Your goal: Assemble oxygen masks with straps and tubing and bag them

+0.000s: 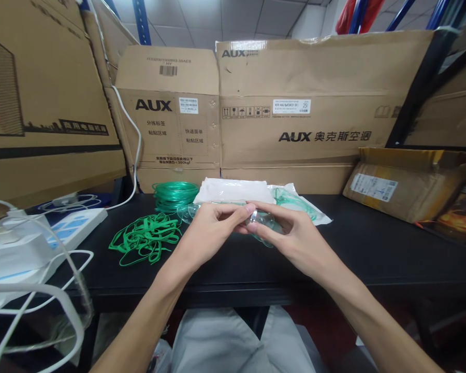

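Note:
Above the black tabletop, both my hands close on a clear, green-tinted plastic face mask, largely hidden by my fingers. A small silver metal strip shows between my fingertips. My left hand pinches the mask near this strip, thumb on top. From the other side my right hand grips it, thumb and forefinger at the strip. Left of the hands lies a tangled heap of green elastic straps. Behind it sits a coil of green clear tubing.
White packets lie behind the hands, beside a clear bag with green tubing. Large cardboard boxes wall off the back. A smaller carton stands right. At left is a power strip with white cables.

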{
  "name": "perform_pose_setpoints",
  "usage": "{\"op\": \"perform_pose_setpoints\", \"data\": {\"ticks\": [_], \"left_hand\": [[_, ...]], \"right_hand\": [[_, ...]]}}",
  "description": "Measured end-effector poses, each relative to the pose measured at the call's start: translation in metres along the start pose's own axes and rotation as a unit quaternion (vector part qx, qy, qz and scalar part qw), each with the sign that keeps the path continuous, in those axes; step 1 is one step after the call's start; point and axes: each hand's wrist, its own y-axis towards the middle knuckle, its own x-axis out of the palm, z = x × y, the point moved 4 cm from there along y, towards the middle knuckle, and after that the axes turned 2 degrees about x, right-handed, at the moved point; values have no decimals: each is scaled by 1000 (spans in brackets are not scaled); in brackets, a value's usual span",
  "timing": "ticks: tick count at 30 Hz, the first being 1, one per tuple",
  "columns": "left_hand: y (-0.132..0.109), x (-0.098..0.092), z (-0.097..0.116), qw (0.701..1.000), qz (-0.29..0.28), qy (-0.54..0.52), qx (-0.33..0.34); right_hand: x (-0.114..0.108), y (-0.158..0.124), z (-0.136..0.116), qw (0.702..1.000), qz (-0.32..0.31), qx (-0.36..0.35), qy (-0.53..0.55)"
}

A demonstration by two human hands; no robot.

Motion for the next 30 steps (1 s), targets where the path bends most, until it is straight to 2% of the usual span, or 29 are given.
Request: {"op": "perform_pose_setpoints", "data": {"ticks": [5, 11, 16, 18, 21, 24, 27, 30], "left_hand": [[0, 0, 1, 1000, -1, -3, 9], [-1, -2, 5, 998, -12, 61, 27], [-3, 1, 12, 997, -31, 63, 42], [-3, 1, 14, 997, -26, 59, 45], [-2, -1, 13, 998, -10, 44, 48], [-1, -2, 10, 998, 13, 26, 49], [1, -2, 6, 998, 21, 4, 51], [2, -1, 3, 998, 22, -5, 55]], "right_hand": [[-1, 0, 3, 999, -4, 23, 23], [-4, -1, 2, 999, -4, 38, 5], [-5, -2, -1, 1000, -2, 24, -17], [-6, -2, -2, 999, 10, 12, -28], [-9, -2, 0, 999, 24, 31, -31], [-12, -2, 1, 998, 3, 60, -21], [-14, -4, -4, 998, -2, 46, -36], [-16, -6, -11, 995, 20, 27, -99]]}}
